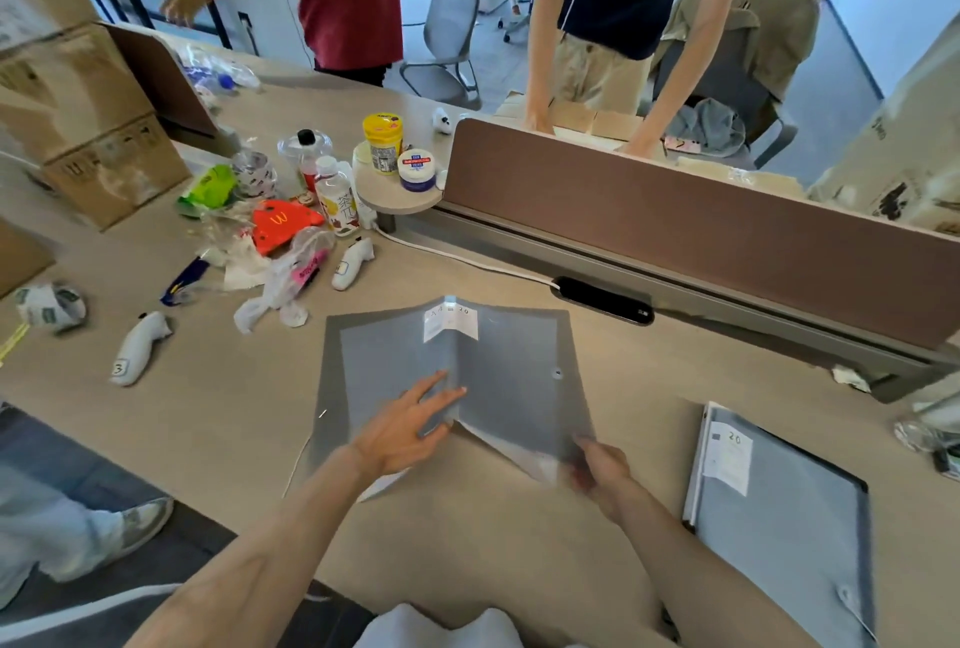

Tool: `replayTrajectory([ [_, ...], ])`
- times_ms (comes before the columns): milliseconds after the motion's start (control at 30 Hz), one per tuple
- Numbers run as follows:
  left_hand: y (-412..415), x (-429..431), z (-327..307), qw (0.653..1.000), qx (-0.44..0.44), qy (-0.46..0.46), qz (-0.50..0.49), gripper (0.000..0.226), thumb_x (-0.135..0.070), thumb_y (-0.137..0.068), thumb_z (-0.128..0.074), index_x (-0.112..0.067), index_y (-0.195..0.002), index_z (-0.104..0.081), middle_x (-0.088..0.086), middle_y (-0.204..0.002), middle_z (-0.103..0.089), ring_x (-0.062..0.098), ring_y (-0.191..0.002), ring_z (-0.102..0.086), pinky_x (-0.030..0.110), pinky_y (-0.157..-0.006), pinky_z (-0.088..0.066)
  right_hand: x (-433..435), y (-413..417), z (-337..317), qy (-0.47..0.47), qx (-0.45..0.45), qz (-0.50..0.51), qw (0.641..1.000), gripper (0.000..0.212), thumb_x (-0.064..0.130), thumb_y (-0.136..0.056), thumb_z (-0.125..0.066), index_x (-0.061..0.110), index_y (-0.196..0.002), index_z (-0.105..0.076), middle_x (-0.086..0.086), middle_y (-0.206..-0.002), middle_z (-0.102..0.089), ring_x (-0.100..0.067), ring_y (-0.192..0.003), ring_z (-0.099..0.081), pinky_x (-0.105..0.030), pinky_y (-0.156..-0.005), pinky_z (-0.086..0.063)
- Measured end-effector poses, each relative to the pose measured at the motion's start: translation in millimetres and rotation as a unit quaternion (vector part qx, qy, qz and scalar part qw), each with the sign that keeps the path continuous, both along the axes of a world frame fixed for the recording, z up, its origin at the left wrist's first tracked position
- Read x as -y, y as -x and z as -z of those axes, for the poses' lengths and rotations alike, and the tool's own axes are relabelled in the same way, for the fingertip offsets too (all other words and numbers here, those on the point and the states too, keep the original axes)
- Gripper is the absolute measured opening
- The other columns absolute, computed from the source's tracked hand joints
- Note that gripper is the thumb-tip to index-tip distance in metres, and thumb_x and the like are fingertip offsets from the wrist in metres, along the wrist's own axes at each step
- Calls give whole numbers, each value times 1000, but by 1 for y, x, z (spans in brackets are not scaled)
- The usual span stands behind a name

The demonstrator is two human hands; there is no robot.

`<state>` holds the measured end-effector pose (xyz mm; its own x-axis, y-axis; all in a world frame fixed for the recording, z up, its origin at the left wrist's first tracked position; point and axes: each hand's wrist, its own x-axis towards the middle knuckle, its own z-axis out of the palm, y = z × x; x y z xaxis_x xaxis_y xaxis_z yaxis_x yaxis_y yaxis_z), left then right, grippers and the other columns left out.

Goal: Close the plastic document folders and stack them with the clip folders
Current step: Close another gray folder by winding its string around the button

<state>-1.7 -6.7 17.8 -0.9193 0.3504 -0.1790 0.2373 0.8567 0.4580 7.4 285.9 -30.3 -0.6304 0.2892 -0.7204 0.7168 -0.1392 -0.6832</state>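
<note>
Clearly, both grey folders' white labels read "20".

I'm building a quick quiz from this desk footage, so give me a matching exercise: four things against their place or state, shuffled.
Things:
1. open folder
2. closed folder
3. yellow-lidded jar
4. left hand

Place or state:
A. on the small round shelf
B. flat on the spread folder
C. lying at the right, labelled 20
D. spread in the middle of the desk

Pairs: 1-D, 2-C, 3-A, 4-B
</note>
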Motion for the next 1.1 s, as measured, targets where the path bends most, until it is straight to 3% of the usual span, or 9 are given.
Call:
replayTrajectory([
  [167,-2,-1,-11,999,29,-30,-20,47,-40,-98,-37,-53,-141,-24,-8,-159,-16,20,-142,-29,43,-115,-29,1,-2,-39,158,-83,53,983,16,0,-98,-38,11,-99,-49,-15,-85,-66,-22,-57,-70,-27,-48,-58],
  [333,-8,-17,-28,995,23,-81,-55,59,-35,-89,-52,-31,-145,-33,-5,-158,-18,17,-145,-23,29,-114,-23,-9,0,-68,201,-138,104,964,40,-9,-97,-33,6,-133,-41,-12,-92,-60,-12,-52,-70,-22,-45,-56],
  [433,-7,-29,-38,985,29,-151,-81,73,-45,-79,-52,-31,-147,-29,-11,-156,-15,13,-146,-17,36,-119,-20,-13,-3,-77,213,-145,128,958,49,-8,-96,-37,10,-141,-36,-8,-84,-59,-8,-45,-66,-18,-42,-53],
  [567,0,-55,-67,922,89,-334,-176,71,-28,-86,-61,-27,-148,-26,5,-157,-23,24,-144,-23,46,-118,-22,-18,-6,-94,249,-173,135,943,43,-8,-95,-39,16,-131,-46,3,-49,-59,-1,-33,-48,-11,-34,-40],
  [700,1,-79,-103,829,113,-462,-293,46,-30,-94,-56,-17,-134,-39,0,-129,-55,17,-100,-62,23,-69,-57,-18,-11,-108,286,-199,95,932,35,-6,-96,-36,18,-118,-47,5,-47,-57,-1,-32,-39,-12,-32,-31],
  [767,2,-81,-113,801,114,-483,-336,35,-27,-92,-59,-13,-124,-49,7,-117,-63,13,-82,-63,20,-55,-54,-18,-13,-113,270,-217,48,937,33,-4,-96,-38,20,-115,-50,2,-58,-61,-2,-33,-36,-13,-33,-30],
  [833,0,-78,-116,775,119,-513,-349,34,-21,-90,-62,-10,-121,-53,12,-114,-65,16,-80,-65,28,-61,-55,-20,-16,-119,214,-225,-13,951,27,1,-96,-40,21,-107,-53,-5,-75,-68,-4,-34,-35,-14,-35,-28],
  [967,-9,-67,-108,737,137,-561,-351,34,-11,-86,-63,-6,-118,-55,17,-112,-66,24,-82,-66,34,-64,-56,-32,-21,-120,-80,-242,-122,959,6,17,-90,-55,18,-85,-58,-5,-82,-66,-12,-58,-52,-23,-49,-38],
  [1100,-15,-56,-94,707,170,-594,-343,37,-10,-83,-64,-6,-119,-57,19,-115,-66,31,-91,-65,43,-80,-56,-32,-19,-106,-118,-218,-148,957,51,40,-86,-64,18,-128,-46,-1,-119,-54,-19,-105,-56,-33,-84,-50],
])
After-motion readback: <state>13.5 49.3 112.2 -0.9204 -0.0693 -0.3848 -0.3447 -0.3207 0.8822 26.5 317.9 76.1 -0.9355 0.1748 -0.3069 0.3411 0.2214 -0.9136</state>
